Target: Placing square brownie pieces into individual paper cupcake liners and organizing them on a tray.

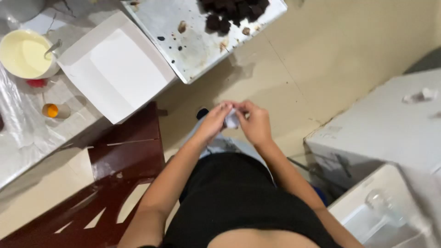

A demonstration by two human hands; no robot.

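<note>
At the far left we see a round white bowl (25, 54) of smooth, pale yellow cream with a metal spoon handle (53, 47) leaning on its rim, standing on a table (23, 133) covered in wrinkled, shiny plastic sheeting. Just below the bowl lie a small red bit and a small orange-capped bottle (55, 110) on its side. Next comes a flat, square white cardboard box (117, 66), open and matte, its corner jutting past the table edge above a dark red, glossy wooden chair (124, 156) with slatted openings. Beside the box a dull metal tray (193, 41), stained and crumbed, overhangs the table too, with dark brown chunks (234, 11) heaped at its top edge. In the middle, over bare beige floor (321, 59) with plenty of free room around, our left hand (215, 120) and right hand (255, 123) meet, fingers pinched together on a small white crumpled piece (232, 120), perhaps paper or thin wrap; it is too small to tell. It sits between both sets of fingertips, well clear of the table. On the right stands a grey-white boxy surface (381, 124) with a worn edge, and lower down a white tub (367, 202) holding something clear.
</note>
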